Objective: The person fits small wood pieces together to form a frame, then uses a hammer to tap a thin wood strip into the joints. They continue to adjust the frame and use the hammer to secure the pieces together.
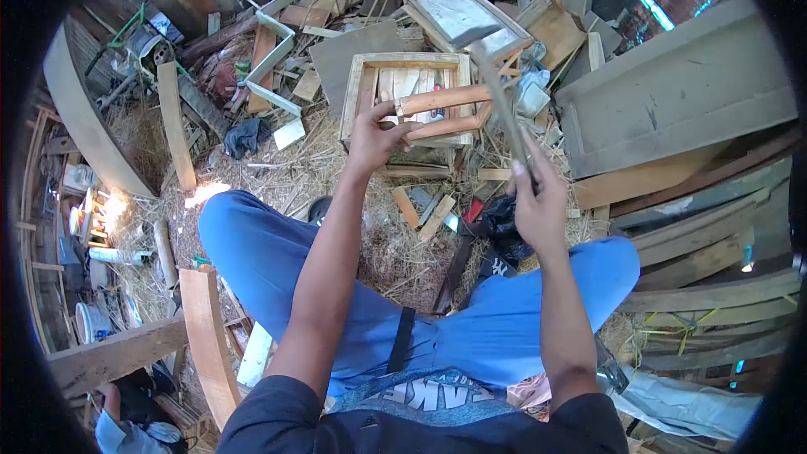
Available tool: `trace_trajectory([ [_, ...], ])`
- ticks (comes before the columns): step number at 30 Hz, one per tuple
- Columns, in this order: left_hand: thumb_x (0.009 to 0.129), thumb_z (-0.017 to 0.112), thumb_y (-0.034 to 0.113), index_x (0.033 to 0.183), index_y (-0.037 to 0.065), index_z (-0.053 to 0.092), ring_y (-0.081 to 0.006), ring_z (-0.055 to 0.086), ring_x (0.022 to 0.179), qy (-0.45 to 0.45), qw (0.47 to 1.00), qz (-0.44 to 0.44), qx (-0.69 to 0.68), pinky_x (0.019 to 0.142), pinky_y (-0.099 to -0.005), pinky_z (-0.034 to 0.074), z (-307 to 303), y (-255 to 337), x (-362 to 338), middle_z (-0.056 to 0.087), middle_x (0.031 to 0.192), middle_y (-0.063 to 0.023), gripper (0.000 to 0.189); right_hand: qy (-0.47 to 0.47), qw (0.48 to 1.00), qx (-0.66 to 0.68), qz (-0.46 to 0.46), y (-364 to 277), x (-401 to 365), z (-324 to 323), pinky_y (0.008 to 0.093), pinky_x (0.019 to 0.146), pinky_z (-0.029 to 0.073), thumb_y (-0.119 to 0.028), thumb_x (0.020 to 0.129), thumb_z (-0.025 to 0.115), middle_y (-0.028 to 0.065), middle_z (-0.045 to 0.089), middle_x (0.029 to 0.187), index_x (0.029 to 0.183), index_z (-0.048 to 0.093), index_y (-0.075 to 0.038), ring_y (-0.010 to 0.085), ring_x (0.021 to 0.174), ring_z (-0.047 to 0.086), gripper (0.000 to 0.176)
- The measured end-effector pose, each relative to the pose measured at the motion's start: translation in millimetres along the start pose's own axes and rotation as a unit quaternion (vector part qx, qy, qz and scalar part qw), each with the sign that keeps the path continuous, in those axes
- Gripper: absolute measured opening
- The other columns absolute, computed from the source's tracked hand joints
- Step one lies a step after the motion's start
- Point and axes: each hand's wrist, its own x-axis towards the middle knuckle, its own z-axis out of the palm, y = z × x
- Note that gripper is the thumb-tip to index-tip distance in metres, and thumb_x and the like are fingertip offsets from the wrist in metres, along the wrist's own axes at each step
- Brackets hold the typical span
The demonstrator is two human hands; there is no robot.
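My left hand (380,136) is closed around the near ends of a wooden frame piece (445,100), made of two reddish-brown slats joined at the far right end. My right hand (539,198) grips the lower end of a long, flat, greyish blade-like tool (499,97); its upper part is smeared by motion and overlaps the joined end of the frame piece. Beneath the frame piece stands a pale wooden box (347,105) with loose pieces and a red-handled tool (436,89) in it.
Wood scraps and straw cover the floor. A framed panel (471,17) lies behind the box, and a large board (672,97) leans at the right. Stacked planks (706,261) line the right side. Another person's hand (111,399) shows at bottom left.
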Motion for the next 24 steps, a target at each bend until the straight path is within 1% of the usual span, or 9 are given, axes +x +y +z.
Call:
trace_trajectory([
  [1,0.092,0.072,-0.002,0.114,-0.006,0.068,-0.0128,0.068,0.062,0.007,1.000,0.000,-0.002,0.055,-0.0266,0.056,-2.4,-3.2,1.5,0.071,0.078,-0.0071,0.023,-0.007,1.000,0.000,-0.001,-3.9,-4.3,-1.1,0.0288,0.065,0.051,-0.010,0.104,0.058,0.0132,0.076,0.093,0.145,0.057,-0.008,0.0130,0.062,0.057,0.042],
  [3,0.086,0.078,-0.002,0.119,-0.006,0.068,-0.0119,0.068,0.064,-0.021,1.000,-0.015,0.004,0.054,-0.0260,0.056,-6.9,-5.7,4.2,0.072,0.095,-0.0095,0.035,-0.094,0.986,-0.137,-0.028,-7.1,-11.2,-2.3,0.0321,0.070,0.053,0.000,0.099,0.060,0.0195,0.075,0.100,0.149,0.055,-0.013,0.0169,0.066,0.062,0.052],
  [4,0.086,0.078,-0.002,0.119,-0.006,0.068,-0.0122,0.068,0.064,-0.019,1.000,-0.011,-0.009,0.055,-0.0258,0.056,-6.4,-5.8,3.1,0.073,0.097,-0.0091,0.035,-0.099,0.986,-0.131,-0.038,-2.8,-15.3,1.1,0.0334,0.070,0.053,0.003,0.097,0.060,0.0232,0.072,0.095,0.146,0.058,-0.012,0.0211,0.068,0.064,0.052],
  [8,0.087,0.077,-0.002,0.110,-0.007,0.068,-0.0127,0.069,0.068,-0.018,1.000,0.001,0.024,0.057,-0.0277,0.058,-7.8,-8.0,4.4,0.072,0.091,-0.0089,0.025,-0.126,0.974,-0.186,-0.010,-11.2,-20.2,3.8,0.0332,0.070,0.053,0.003,0.096,0.061,0.0220,0.072,0.093,0.146,0.057,-0.013,0.0237,0.069,0.066,0.053],
  [10,0.087,0.077,-0.002,0.110,-0.007,0.068,-0.0127,0.069,0.067,-0.016,1.000,-0.003,0.024,0.057,-0.0278,0.058,-7.1,-4.2,3.5,0.072,0.089,-0.0084,0.025,-0.071,0.978,-0.165,-0.106,-18.4,-20.6,5.5,0.0349,0.071,0.054,0.003,0.096,0.062,0.0207,0.071,0.089,0.147,0.057,-0.013,0.0257,0.070,0.067,0.054],
  [13,0.087,0.076,-0.002,0.110,-0.006,0.069,-0.0127,0.069,0.067,-0.019,0.999,-0.023,0.032,0.058,-0.0279,0.058,-8.2,3.4,1.0,0.072,0.085,-0.0073,0.024,-0.078,0.961,-0.195,-0.178,-14.1,-22.8,8.5,0.0360,0.071,0.055,0.003,0.096,0.062,0.0203,0.071,0.090,0.148,0.056,-0.013,0.0269,0.071,0.068,0.055],
  [17,0.085,0.081,0.002,0.116,-0.009,0.068,-0.0119,0.068,0.064,-0.029,0.999,-0.033,0.011,0.054,-0.0261,0.055,-7.0,2.3,3.1,0.073,0.089,-0.0069,0.035,-0.130,0.952,-0.248,-0.124,-18.4,-19.8,7.0,0.0369,0.071,0.055,0.005,0.095,0.062,0.0210,0.071,0.090,0.149,0.055,-0.012,0.0292,0.073,0.068,0.057],
  [21,0.087,0.079,0.002,0.117,-0.007,0.068,-0.0118,0.068,0.064,-0.036,0.999,-0.008,0.032,0.055,-0.0264,0.056,-8.9,-2.4,4.5,0.072,0.088,-0.0057,0.034,-0.054,0.964,-0.193,-0.174,-22.8,-22.2,9.5,0.0414,0.070,0.055,0.005,0.093,0.063,0.0209,0.069,0.086,0.149,0.055,-0.017,0.0342,0.073,0.069,0.061],
  [24,0.088,0.076,0.000,0.114,-0.006,0.070,-0.0119,0.069,0.064,-0.029,0.998,-0.041,0.021,0.057,-0.0277,0.057,-8.8,5.4,1.9,0.073,0.081,-0.0067,0.027,-0.139,0.929,-0.315,-0.133,-13.2,-27.1,6.9,0.0416,0.063,0.053,0.007,0.092,0.063,0.0199,0.066,0.080,0.150,0.054,-0.017,0.0324,0.065,0.064,0.063],
])
